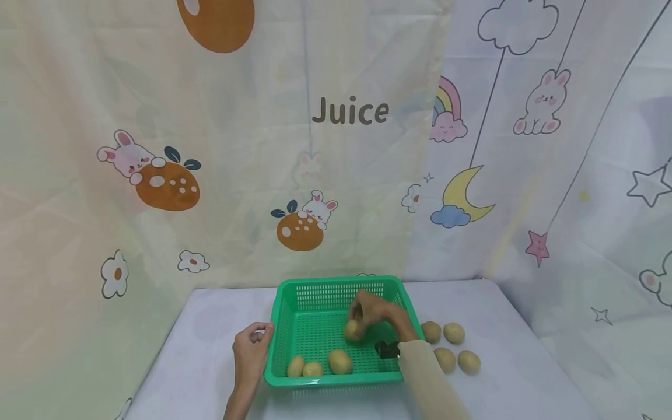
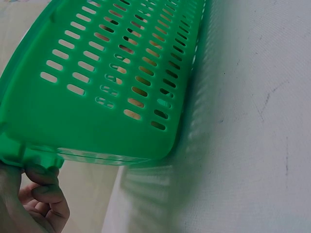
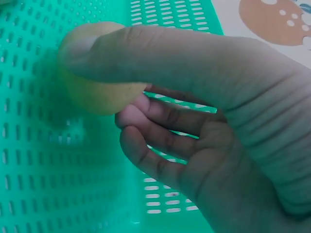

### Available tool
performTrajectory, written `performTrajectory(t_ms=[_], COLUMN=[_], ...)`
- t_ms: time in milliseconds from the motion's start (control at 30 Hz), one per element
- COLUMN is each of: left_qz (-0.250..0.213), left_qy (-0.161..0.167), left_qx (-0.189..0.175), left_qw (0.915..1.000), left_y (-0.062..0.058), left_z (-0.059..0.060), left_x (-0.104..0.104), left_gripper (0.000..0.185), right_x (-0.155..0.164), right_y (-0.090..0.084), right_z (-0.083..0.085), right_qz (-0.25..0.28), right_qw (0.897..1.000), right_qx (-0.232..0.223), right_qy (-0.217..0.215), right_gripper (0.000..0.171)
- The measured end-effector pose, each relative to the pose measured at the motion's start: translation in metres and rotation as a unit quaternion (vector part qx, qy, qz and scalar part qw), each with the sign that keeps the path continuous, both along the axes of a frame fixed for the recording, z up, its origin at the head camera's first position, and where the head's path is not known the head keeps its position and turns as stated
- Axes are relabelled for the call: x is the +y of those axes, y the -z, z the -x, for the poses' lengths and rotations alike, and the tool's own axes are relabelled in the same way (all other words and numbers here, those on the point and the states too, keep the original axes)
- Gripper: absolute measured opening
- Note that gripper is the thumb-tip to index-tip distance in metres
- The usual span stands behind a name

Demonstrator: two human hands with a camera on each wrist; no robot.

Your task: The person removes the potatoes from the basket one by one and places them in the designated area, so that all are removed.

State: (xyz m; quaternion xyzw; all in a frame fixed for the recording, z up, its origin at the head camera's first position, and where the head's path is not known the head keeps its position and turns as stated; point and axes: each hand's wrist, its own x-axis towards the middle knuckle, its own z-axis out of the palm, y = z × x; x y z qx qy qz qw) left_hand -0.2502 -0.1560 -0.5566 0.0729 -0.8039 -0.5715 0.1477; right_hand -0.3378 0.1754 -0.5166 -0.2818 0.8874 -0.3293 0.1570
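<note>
One rectangular basket (image 1: pixel 336 381), green plastic, walls and floor pierced with small slots, on a whitish desk (image 1: pixel 514 350). Left hand (image 1: pixel 252 347): fingers curled, pinching the basket's side rim. Right hand (image 1: pixel 368 310): thumb and fingers grasping one potato (image 1: pixel 350 331), smooth, yellowish, oval, within the basket. Three loose potatoes (image 1: pixel 340 362), rounded, near the wall closest to the person. Four tan potatoes (image 1: pixel 454 333), plump, grouped on the desk to the basket's right.

The basket (image 1: pixel 336 380) is smooth plastic with a slight gloss, the potatoes (image 1: pixel 340 361) along its front edge smooth-skinned and matt, the sleeve (image 1: pixel 431 376) matt cloth, the curtain (image 1: pixel 362 233) past the far edge of the surface (image 1: pixel 220 315) thin creased cloth, and that surface dull, perhaps finely textured cloth.
</note>
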Motion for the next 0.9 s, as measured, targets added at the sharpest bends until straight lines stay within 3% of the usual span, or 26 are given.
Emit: performTrajectory(t_ms=[267,500,900], left_qz=[0.003,0.002,-0.005], left_qy=[0.001,0.0,0.004], left_qx=[-0.006,-0.007,-0.006], left_qw=[1.0,1.0,1.0], left_y=[-0.001,0.002,-0.001], left_z=[0.0,0.001,0.001], left_x=[0.001,0.0,0.001], left_gripper=[0.025,0.026,0.027], right_x=[0.003,0.01,0.018], right_y=[-0.014,-0.03,-0.051], right_z=[-0.004,-0.017,-0.037], right_qz=[0.046,0.096,0.114], right_qw=[0.998,0.994,0.99], right_qx=[0.031,0.046,0.079], right_qy=[0.009,0.016,0.032], right_gripper=[0.03,0.032,0.029])
